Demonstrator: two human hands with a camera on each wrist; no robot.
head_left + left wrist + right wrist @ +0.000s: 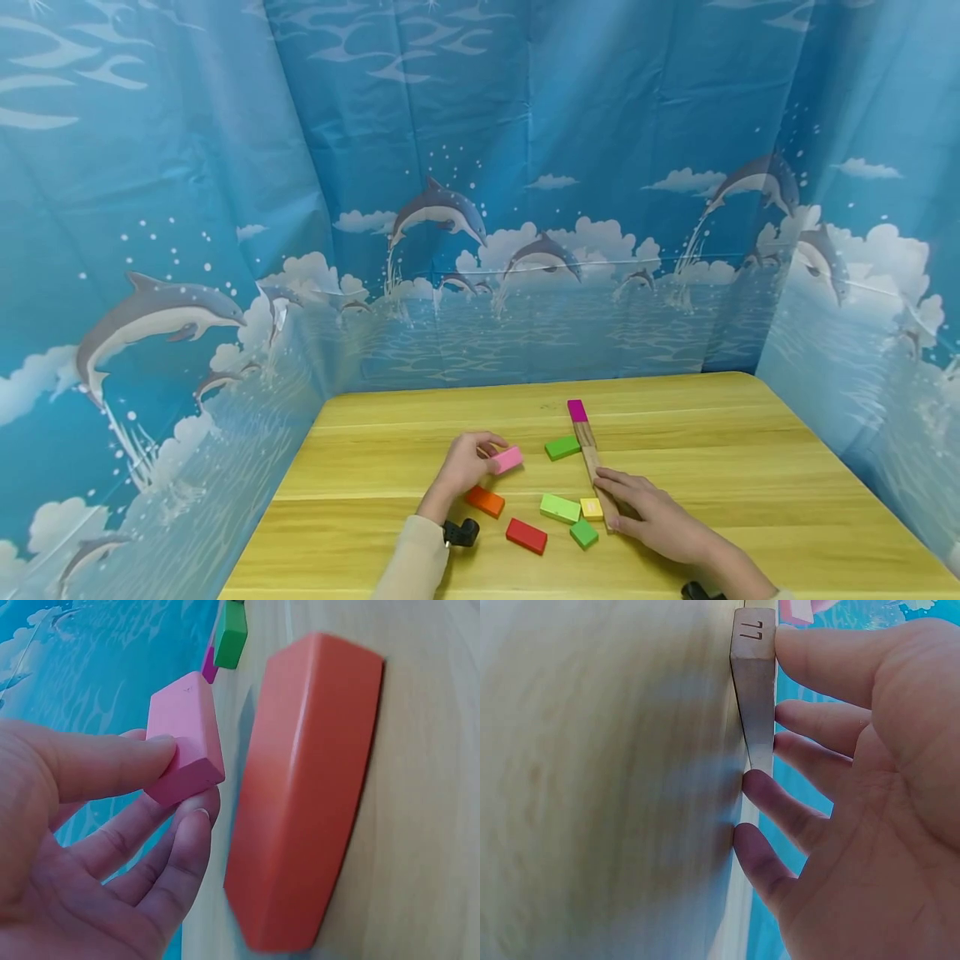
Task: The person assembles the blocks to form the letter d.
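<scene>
My left hand (467, 462) pinches a pink block (189, 731) between thumb and fingers, raised off the table, as the left wrist view shows. Just below that hand lies an orange block (485, 501), large in the left wrist view. My right hand (660, 515) rests with extended fingers along a line of plain wooden blocks (590, 459). In the right wrist view its thumb and fingertips touch the top of the wooden block marked 77 (753, 667), and other fingertips reach the table. A magenta block (577, 411) forms the line's far end.
Left of the line lie a green block (562, 448), a yellow block (592, 509), a light green block (560, 508), a small green block (583, 534) and a red block (527, 537). A dolphin-print curtain (525, 333) surrounds the wood-grain table (750, 450).
</scene>
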